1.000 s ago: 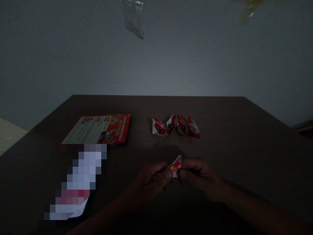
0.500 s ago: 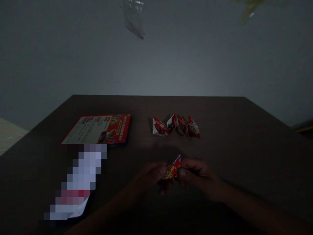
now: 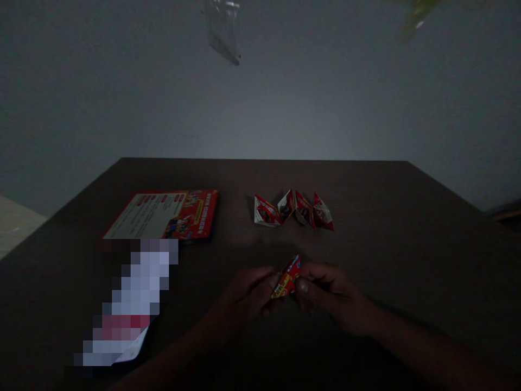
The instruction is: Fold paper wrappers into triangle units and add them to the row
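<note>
Between my two hands is a small folded piece of printed paper (image 3: pixel 288 279), red with yellow and blue print and a triangular outline. My left hand (image 3: pixel 256 290) pinches its left edge. On the other side, my right hand (image 3: pixel 329 293) grips it with the thumb on the near face and the fingers curled behind. Beyond the hands, several folded red-and-white printed papers (image 3: pixel 266 210) stand in a zigzag row on the dark table (image 3: pixel 366 217). The underside of the held paper is hidden, and the light is dim.
A red printed booklet or pad (image 3: pixel 195 217) with a white text panel lies at the table's left. Nearer me is a phone-like device (image 3: pixel 134 347), mostly blurred out. A clear plastic bag (image 3: pixel 223 30) hangs on the wall (image 3: pixel 305 98) behind the table.
My left fingers have drawn in closer beneath the folded paper, and its tip has shifted slightly left. My right hand keeps its grip. The other things are unmoved.
</note>
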Tool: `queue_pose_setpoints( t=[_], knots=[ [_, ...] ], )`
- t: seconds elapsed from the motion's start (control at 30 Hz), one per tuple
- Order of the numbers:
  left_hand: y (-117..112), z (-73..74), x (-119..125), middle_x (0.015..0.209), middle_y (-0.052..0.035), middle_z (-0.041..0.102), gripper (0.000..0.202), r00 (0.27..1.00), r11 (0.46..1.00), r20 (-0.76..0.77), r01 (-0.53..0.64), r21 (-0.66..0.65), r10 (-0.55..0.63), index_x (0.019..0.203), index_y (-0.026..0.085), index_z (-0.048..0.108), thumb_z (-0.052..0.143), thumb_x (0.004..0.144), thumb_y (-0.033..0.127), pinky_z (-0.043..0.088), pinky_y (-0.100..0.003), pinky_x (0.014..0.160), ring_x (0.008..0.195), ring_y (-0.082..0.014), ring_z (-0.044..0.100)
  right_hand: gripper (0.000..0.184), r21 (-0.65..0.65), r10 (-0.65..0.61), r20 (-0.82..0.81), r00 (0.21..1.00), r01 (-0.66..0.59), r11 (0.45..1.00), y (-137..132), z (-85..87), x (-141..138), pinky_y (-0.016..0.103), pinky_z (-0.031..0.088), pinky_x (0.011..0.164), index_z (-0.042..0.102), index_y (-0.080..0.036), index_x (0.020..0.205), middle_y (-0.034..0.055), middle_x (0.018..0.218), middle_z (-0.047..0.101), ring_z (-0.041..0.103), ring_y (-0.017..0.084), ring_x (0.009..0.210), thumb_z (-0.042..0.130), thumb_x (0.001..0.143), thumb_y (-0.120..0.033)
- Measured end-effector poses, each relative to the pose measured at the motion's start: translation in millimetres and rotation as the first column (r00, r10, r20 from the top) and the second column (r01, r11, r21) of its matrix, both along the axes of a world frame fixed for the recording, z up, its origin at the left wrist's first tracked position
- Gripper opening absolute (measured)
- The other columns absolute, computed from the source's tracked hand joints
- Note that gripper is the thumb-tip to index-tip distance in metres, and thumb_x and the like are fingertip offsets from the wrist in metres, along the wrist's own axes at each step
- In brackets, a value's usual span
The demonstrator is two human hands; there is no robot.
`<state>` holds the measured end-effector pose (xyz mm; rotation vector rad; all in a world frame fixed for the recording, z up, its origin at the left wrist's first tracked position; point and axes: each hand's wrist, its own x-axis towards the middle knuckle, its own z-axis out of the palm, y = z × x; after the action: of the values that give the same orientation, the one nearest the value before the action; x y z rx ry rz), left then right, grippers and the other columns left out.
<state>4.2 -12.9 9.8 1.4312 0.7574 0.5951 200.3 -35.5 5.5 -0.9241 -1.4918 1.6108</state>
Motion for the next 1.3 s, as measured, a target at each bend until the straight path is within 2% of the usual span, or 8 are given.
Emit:
queue_pose_setpoints(
  t=[0.3,0.5,0.57,0.67,0.77,0.97,1.13,1.3],
  knots=[
    [-2,2.6,2,0.052,0.0043,0.044,0.032,0.954,0.883,-0.251,-0.031,0.468,0.166,0.064,0.013,0.056,0.044,0.089,0.029,0.025,-0.018,0.046,0.048,-0.0072,0.039,0.025,0.01,0.023,-0.033,0.999,-0.023,1.0,2,0.7,-1,0.021,0.038,0.053,0.06,-0.013,0.092,-0.0002,0.068,0.053,0.047,0.008,0.057,0.054,0.089,-0.036],
    [-3,-0.8,4,0.05,0.0041,0.044,0.024,0.947,0.557,-0.217,0.051,0.829,0.238,0.054,0.015,0.047,0.05,0.078,0.013,0.023,-0.023,0.048,0.046,-0.0073,0.038,0.027,0.005,0.088,-0.094,0.992,-0.087,0.996,2,9.3,-3,0.024,0.042,0.065,0.06,-0.013,0.094,0.003,0.082,0.056,0.052,0.012,0.073,0.061,0.083,-0.038],
    [-3,-0.6,4,0.051,0.0036,0.046,0.022,0.946,0.513,-0.215,0.063,0.856,0.243,0.056,0.016,0.047,0.052,0.077,0.013,0.023,-0.023,0.05,0.048,-0.008,0.04,0.019,0.001,0.087,-0.061,0.994,-0.087,0.996,1,9.8,-3,0.022,0.041,0.064,0.059,-0.014,0.091,0.0019,0.081,0.056,0.05,0.011,0.071,0.062,0.084,-0.031],
    [-3,1.4,3,0.051,0.0045,0.042,0.025,0.947,0.575,-0.206,0.029,0.818,0.245,0.056,0.016,0.045,0.05,0.081,0.015,0.023,-0.022,0.048,0.046,-0.007,0.038,0.016,0.009,0.059,0.022,0.998,-0.06,0.998,2,7.1,-3,0.02,0.037,0.056,0.06,-0.013,0.086,-0.0012,0.07,0.052,0.045,0.008,0.06,0.055,0.089,-0.028],
    [-3,4.5,2,0.053,0.0042,0.044,0.025,0.938,0.724,-0.261,0.015,0.689,0.229,0.061,0.015,0.05,0.05,0.085,0.024,0.024,-0.021,0.046,0.046,-0.0073,0.039,0.018,0.031,0.042,0.061,0.997,-0.043,0.999,2,3.8,-3,0.02,0.037,0.054,0.059,-0.013,0.081,-0.0025,0.065,0.05,0.044,0.008,0.057,0.052,0.09,-0.027],
    [-3,10.1,2,0.068,-0.0016,0.061,0.033,0.977,0.923,-0.212,0.051,0.381,0.033,0.075,0.014,0.06,0.04,0.093,0.034,0.035,-0.021,0.055,0.059,-0.0109,0.052,0.02,0.032,0.098,0.063,0.993,-0.1,0.994,3,4.5,-4,0.018,0.041,0.051,0.063,-0.013,0.087,0.0013,0.069,0.06,0.051,0.008,0.057,0.051,0.091,-0.028],
    [-4,9.5,1,0.063,-0.0003,0.058,0.037,0.995,0.983,-0.098,0.045,0.178,-0.027,0.075,0.013,0.062,0.04,0.093,0.036,0.036,-0.019,0.054,0.058,-0.0104,0.049,0.022,0.017,0.164,0.022,0.986,-0.165,0.986,2,7.8,-2,0.017,0.043,0.051,0.065,-0.013,0.092,0.0016,0.071,0.06,0.053,0.008,0.058,0.052,0.09,-0.03],
    [-5,7.9,0,0.064,0.0006,0.056,0.038,0.994,0.983,-0.1,0.06,0.174,-0.043,0.077,0.015,0.065,0.042,0.091,0.041,0.034,-0.019,0.052,0.056,-0.01,0.046,0.021,0.014,0.171,0.025,0.985,-0.171,0.985,2,8.5,-1,0.017,0.042,0.051,0.065,-0.012,0.092,0.001,0.068,0.059,0.051,0.007,0.055,0.054,0.089,-0.029]
  ],
)
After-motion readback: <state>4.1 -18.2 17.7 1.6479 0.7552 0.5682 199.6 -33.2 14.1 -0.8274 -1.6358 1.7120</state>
